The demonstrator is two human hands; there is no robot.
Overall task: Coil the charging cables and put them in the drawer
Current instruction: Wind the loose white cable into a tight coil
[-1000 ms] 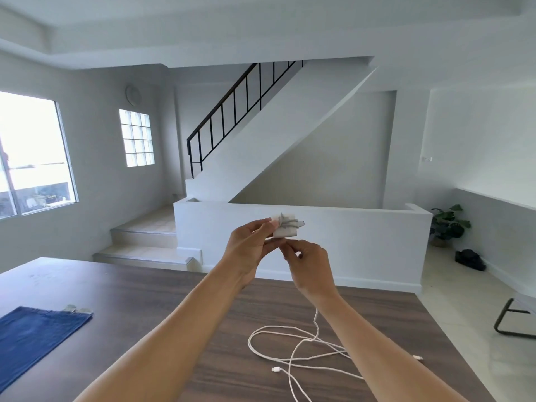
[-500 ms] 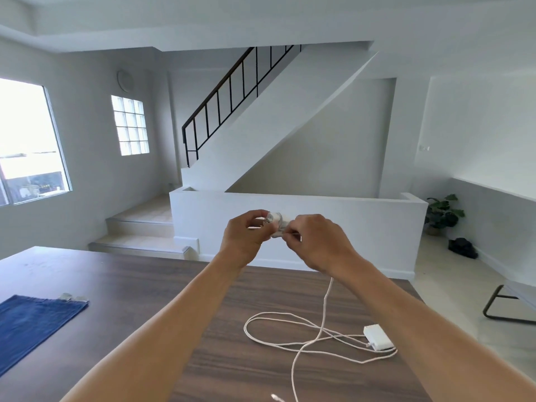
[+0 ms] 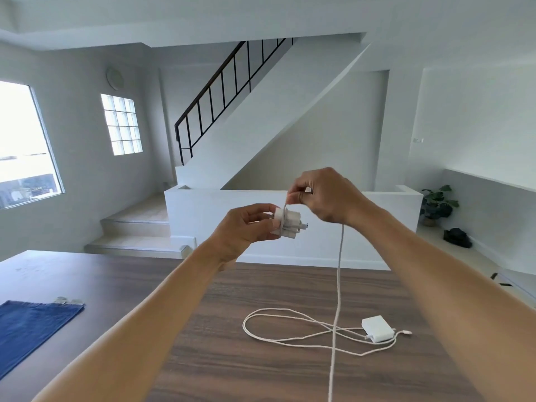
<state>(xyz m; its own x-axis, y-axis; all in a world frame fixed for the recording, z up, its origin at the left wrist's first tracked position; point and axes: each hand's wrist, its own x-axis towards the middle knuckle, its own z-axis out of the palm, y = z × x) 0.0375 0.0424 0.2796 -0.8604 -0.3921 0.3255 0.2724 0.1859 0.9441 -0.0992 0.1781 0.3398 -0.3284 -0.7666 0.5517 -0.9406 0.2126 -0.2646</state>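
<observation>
Over table [image 3: 220, 369], left hand [image 3: 238, 231] holds charger [image 3: 291, 224], right hand [image 3: 329, 196] pinches cable [image 3: 338, 271].

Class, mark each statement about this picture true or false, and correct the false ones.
1. The left hand holds a white charger block. True.
2. The right hand is empty. False: it pinches the hanging cable.
3. A second charger lies on the table. True.
4. The blue cloth lies on the table's right side. False: it lies on the left.
</observation>
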